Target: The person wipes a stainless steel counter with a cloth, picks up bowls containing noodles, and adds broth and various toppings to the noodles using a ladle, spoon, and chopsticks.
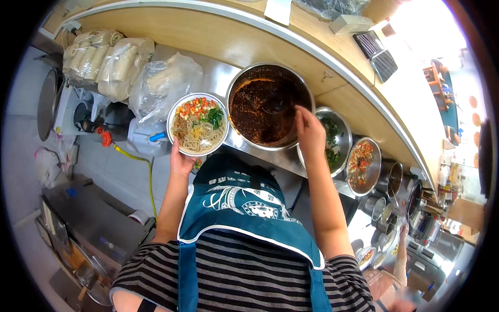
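Observation:
My left hand [181,159] holds a white bowl [170,138] by its near rim. In the bowl lie noodles [200,139], diced red and orange vegetables [199,107], chopped greens [215,117] and a brown minced topping [180,126]. Just right of it stands a large steel pot [269,147] of dark red sauce [259,105] with seeds and oil. My right hand [310,126] is over the pot's right rim, fingers closed together, seemingly on a utensil handle that the hand mostly hides; a dark rounded shape, perhaps a ladle, shows in the sauce.
Right of the pot stand a steel bowl of greens [332,136], a steel bowl of diced vegetables [360,165] and several smaller pots. Plastic-wrapped rolls [113,66] and a plastic bag [165,85] lie left. A raised wooden ledge [195,23] runs behind. A co-worker [390,277] stands at lower right.

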{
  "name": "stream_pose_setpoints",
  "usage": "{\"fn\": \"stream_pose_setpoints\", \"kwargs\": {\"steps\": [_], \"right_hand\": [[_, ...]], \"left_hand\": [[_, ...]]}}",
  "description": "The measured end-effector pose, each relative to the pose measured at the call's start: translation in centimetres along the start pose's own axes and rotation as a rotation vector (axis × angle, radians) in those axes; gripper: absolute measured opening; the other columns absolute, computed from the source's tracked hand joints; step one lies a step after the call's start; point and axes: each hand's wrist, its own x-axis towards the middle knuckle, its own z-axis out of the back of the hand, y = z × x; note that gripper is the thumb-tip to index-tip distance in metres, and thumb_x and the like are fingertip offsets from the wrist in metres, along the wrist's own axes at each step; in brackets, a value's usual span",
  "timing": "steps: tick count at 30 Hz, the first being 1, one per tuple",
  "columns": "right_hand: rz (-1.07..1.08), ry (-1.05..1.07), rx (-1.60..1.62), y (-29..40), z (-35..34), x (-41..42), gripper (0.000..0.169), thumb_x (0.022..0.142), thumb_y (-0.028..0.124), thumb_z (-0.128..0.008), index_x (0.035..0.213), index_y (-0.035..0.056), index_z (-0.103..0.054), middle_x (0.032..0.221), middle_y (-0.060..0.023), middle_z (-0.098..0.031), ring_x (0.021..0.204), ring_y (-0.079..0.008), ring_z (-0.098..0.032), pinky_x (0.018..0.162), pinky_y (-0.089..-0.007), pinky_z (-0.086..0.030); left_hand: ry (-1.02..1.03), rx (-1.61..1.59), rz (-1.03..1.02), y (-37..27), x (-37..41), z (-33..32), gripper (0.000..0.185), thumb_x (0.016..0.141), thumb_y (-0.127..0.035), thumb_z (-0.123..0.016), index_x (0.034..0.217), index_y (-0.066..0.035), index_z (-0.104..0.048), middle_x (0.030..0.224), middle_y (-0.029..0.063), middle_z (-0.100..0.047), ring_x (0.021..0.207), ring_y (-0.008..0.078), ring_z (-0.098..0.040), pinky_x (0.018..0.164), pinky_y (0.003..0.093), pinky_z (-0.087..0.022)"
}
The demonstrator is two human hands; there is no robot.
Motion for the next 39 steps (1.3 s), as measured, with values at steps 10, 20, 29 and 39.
{"fn": "stream_pose_setpoints", "kwargs": {"steps": [10, 20, 29, 39], "right_hand": [[0.198, 0.016, -0.112, 3.3, -7.6, -1.0, 0.013, 0.085, 0.015, -0.055, 0.090, 0.0042, -0.061, 0.074, -0.0159, -0.062, 0.067, -0.0320, -0.061, 0.063, -0.0396, -0.050], [0.122, 0.166, 0.032, 4.9, -1.5, -3.8, 0.016, 0.083, 0.009, -0.058, 0.098, 0.0054, -0.064, 0.085, -0.0146, -0.065, 0.076, -0.0298, -0.063, 0.067, -0.0349, -0.051], [-0.136, 0.174, 0.112, 5.5, -5.6, -4.0, 0.017, 0.088, 0.016, -0.053, 0.095, 0.0041, -0.062, 0.085, -0.0178, -0.064, 0.078, -0.0333, -0.062, 0.069, -0.0369, -0.050], [-0.331, 0.102, 0.432, 5.9, -4.0, -5.6, 0.020, 0.092, 0.012, -0.048, 0.096, -0.0032, -0.060, 0.083, -0.0115, -0.066, 0.079, -0.0163, -0.065, 0.070, -0.0255, -0.050]], "left_hand": [[0.034, -0.009, 0.064, 0.1, 1.5, 1.4, 0.069, 0.085, -0.055, -0.048, 0.138, -0.014, -0.029, 0.137, 0.0106, -0.039, 0.122, 0.0319, -0.042, 0.096, 0.0490, -0.041], [0.002, 0.053, 0.062, 0.2, 1.2, 1.2, 0.079, 0.080, -0.065, -0.045, 0.137, -0.013, -0.031, 0.137, 0.0094, -0.039, 0.123, 0.0317, -0.041, 0.097, 0.0489, -0.039], [0.051, 0.069, 0.040, 0.0, 1.4, 1.8, 0.079, 0.080, -0.061, -0.050, 0.138, -0.012, -0.027, 0.137, 0.0106, -0.039, 0.121, 0.0304, -0.044, 0.095, 0.0471, -0.042], [0.032, 0.078, 0.047, -0.2, 1.3, 1.5, 0.081, 0.076, -0.064, -0.053, 0.137, -0.015, -0.031, 0.137, 0.0090, -0.039, 0.121, 0.0316, -0.043, 0.093, 0.0499, -0.042]]}}
